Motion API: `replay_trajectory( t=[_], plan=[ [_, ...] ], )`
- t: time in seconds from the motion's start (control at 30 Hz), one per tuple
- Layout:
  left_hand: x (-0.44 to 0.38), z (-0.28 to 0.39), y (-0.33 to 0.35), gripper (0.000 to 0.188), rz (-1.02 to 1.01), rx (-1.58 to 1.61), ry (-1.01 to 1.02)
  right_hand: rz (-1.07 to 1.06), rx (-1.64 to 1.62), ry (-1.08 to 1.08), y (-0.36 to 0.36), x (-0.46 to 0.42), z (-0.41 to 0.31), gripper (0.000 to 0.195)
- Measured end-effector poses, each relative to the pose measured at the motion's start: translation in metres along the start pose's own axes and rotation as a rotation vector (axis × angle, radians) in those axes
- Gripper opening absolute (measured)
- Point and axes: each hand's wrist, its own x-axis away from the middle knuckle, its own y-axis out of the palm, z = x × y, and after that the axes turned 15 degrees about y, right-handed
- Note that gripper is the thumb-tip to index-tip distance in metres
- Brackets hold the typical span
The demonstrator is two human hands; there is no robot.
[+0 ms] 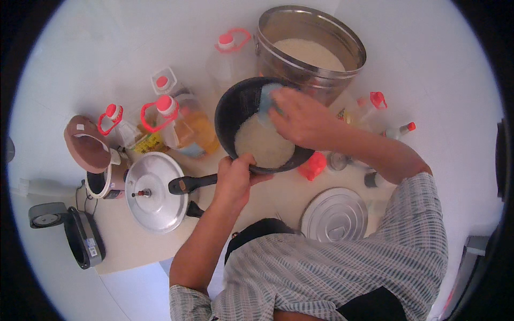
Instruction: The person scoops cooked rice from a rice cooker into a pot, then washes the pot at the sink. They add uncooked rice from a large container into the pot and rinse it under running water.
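Note:
My left hand (237,174) grips the near rim of a dark, deep pan (237,102), thumb over the edge. Pale grains that look like rice (263,142) cover part of the pan's bottom. A black handle (192,184) extends leftward beyond my left hand and appears to belong to this pan. Inside the pan, my right hand (299,116) holds a light blue scoop or cup (267,104), blurred and partly hidden by the fingers. The pan is tilted, held above the counter. Just behind it stands a large stainless steel bucket (309,74), with more of the pale grains inside.
Large oil bottles (192,128) with red caps stand at the left and back. An aluminium pressure-cooker lid (156,200), two open-lidded appliances (84,236) and the counter's edge lie leftward. A round metal lid (335,214), a red bag (313,165) and small bottles (397,131) are rightward.

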Motion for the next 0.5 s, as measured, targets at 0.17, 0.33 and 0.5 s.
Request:
replay_trajectory(
  t=[0.17,0.33,0.5],
  plan=[
    [0.010,0.007,0.012,0.041,-0.027,-0.109,0.063,-0.100,-0.036,0.014,0.010,-0.001,-0.002,0.037],
    [0.010,0.004,0.006,0.043,-0.042,-0.109,0.007,-0.056,-0.032,-0.062,0.005,-0.007,-0.005,0.032],
    [0.008,0.000,-0.002,0.044,-0.063,-0.076,-0.025,-0.313,-0.025,-0.202,0.011,-0.003,-0.006,0.027]
  ],
)
